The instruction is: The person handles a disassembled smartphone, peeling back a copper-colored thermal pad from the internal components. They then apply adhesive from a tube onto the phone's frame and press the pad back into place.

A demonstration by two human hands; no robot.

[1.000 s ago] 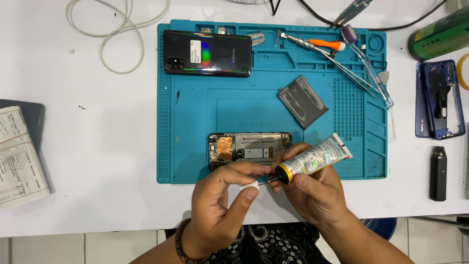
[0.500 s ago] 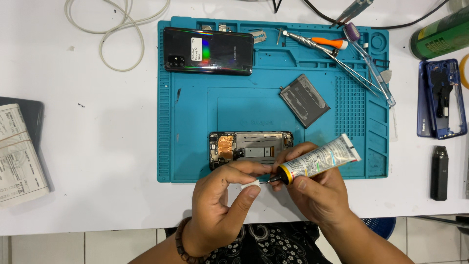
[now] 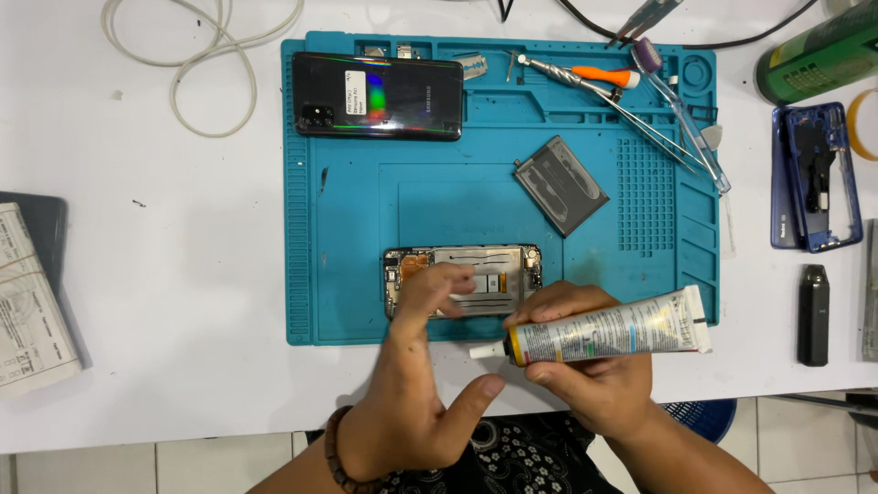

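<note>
I'm looking at a phone repair bench: blue work mat point(image 3: 347, 274), loose battery point(image 3: 560, 185), screwdriver point(image 3: 585, 75), tweezers point(image 3: 658, 128) beyond my hands.

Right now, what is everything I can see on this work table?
Teal silicone repair mat: one, centre of the white table.
Opened phone frame with bare circuit boards: one, near edge of the mat, under the left fingers.
Glossy black phone back cover: one, top left of the mat.
Dark grey flat battery: one, mat centre-right, tilted.
Orange-handled screwdriver: one, top of the mat, beside tweezers.
White squeeze tube of glue: one, held over the mat's near edge.
Blue phone frame: one, right of the mat.
Small black stick-shaped device: one, far right.
Green can: one, top right.
White cable coil: one, top left.
Left hand: fingertips on the opened phone.
Right hand: gripping the tube.
</note>
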